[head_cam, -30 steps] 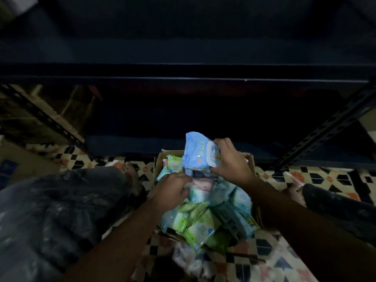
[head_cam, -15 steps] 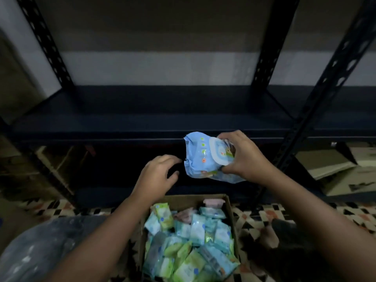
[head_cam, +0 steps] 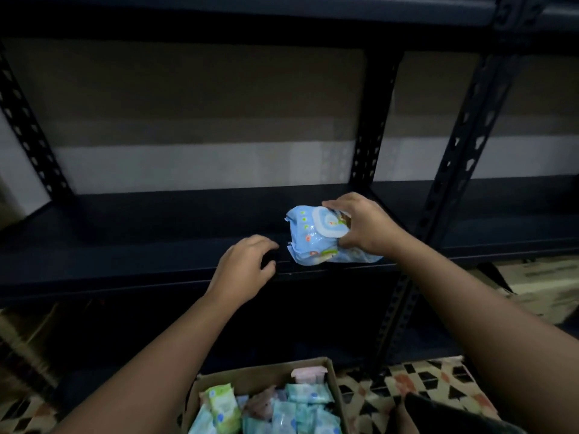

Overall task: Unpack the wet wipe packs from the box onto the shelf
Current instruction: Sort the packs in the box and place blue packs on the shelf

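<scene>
— Dim light is thrown over a dark metal shelf [head_cam: 163, 245] with perforated uprights, a pale banded wall seen behind it.

— And over its front edge a light blue plastic wet wipe pack [head_cam: 316, 236] with a white flap lid is held, tilted, by the right hand [head_cam: 365, 227].

— The grip is seen clearly: fingers are curled over the top of the pack, the thumb pressed beneath. Whether the pack's lower edge is touching the shelf cannot be told.

— The left hand [head_cam: 244, 270] is seen just beside it, apart from the pack, nothing held, fingers loosely curled and half spread above the shelf's lip.

— Down at the bottom edge, a brown cardboard box [head_cam: 250, 375] is seen on the patterned tiled floor [head_cam: 423, 389].

— It is packed with small wet wipe packs [head_cam: 282, 411] in green, teal and pink, crowded upright together.
</scene>
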